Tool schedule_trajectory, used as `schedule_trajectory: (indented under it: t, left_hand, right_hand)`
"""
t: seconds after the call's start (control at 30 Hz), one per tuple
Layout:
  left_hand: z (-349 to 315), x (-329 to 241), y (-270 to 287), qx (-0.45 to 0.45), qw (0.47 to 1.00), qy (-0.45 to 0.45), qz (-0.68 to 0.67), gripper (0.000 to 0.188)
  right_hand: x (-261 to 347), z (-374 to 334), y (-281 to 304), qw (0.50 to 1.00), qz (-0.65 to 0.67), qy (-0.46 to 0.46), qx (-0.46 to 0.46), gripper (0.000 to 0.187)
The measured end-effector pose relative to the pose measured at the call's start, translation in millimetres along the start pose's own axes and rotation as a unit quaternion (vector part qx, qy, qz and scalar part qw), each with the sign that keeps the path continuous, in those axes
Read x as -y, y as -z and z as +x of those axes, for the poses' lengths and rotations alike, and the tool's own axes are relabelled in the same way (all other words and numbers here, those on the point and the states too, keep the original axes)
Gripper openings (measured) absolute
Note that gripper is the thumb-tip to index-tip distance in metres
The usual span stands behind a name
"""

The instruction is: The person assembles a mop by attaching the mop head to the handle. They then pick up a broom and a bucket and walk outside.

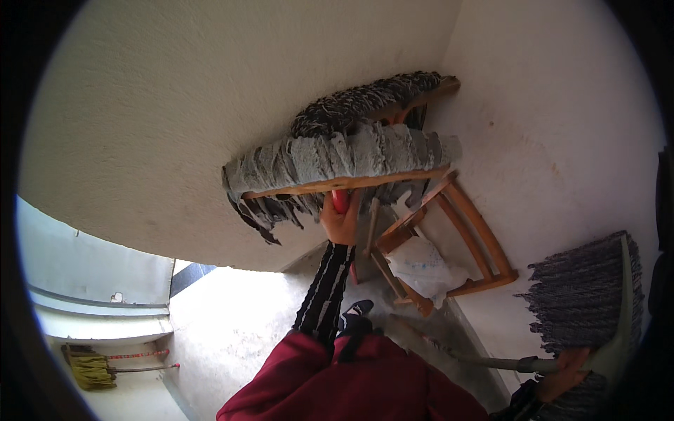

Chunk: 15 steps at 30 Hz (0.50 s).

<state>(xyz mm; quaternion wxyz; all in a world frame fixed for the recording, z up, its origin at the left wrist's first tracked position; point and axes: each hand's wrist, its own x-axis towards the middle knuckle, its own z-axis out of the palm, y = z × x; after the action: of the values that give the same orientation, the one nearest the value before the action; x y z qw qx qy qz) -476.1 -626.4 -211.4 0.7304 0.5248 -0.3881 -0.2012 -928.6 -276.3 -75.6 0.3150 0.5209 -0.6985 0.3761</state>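
Note:
My left hand [340, 223], in a striped sleeve, grips the red handle [340, 201] of a flat mop just under its head. That grey strip mop head [344, 160] on a wooden bar is raised against the white wall. A second mop head [365, 104] with dark speckled strands leans on the wall right behind it. At the lower right my right hand [562, 372] holds the grey metal handle [502, 363] of another mop, whose grey stringy head [586, 295] stands up by the right wall.
A wooden frame [460, 238] leans in the corner with a white plastic bag [423, 266] inside it. My dark shoe [356, 312] stands on the concrete floor. A yellow mop [91, 370] with a red handle lies at the lower left by a low ledge.

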Motion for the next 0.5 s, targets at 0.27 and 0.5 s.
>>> schedule_trajectory:
  t: [0.27,0.5]
  left_hand:
    - [5,-9,9,0.068,0.997,0.009,0.047,0.028]
    - [3,-2,30,0.141,0.983,0.016,0.117,0.040]
  right_hand:
    - [45,8,2,0.942,0.186,-0.277,-0.038,0.022]
    - [117,34,-7,0.896,0.277,-0.340,-0.070,0.034]
